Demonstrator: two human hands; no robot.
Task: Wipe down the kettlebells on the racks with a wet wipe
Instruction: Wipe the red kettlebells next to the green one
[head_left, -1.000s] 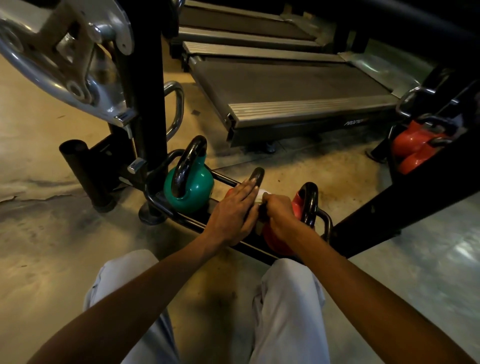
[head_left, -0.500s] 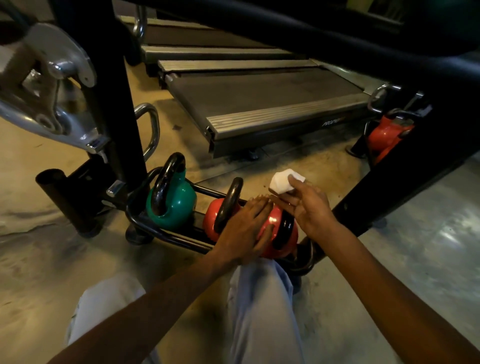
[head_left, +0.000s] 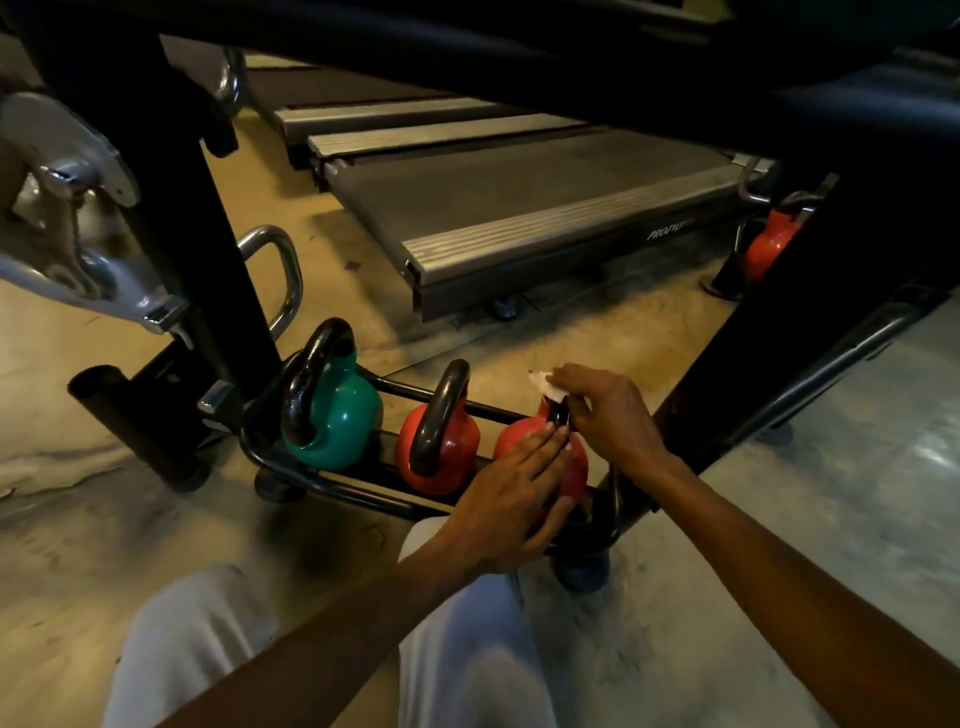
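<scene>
Red kettlebell on the right (head_left: 522, 439): sits at the right end of the low black rack (head_left: 332, 486), near the person's knees.
Left hand (head_left: 511, 493): fingers straight and together, pressed flat on that kettlebell's body.
Right hand (head_left: 610, 415): pinching the white wet wipe (head_left: 545, 385) against its black handle.
Middle red kettlebell (head_left: 441, 447): upright, just left.
Green kettlebell (head_left: 337, 415): left end of the rack.
Treadmill deck (head_left: 519, 208): far side.
</scene>
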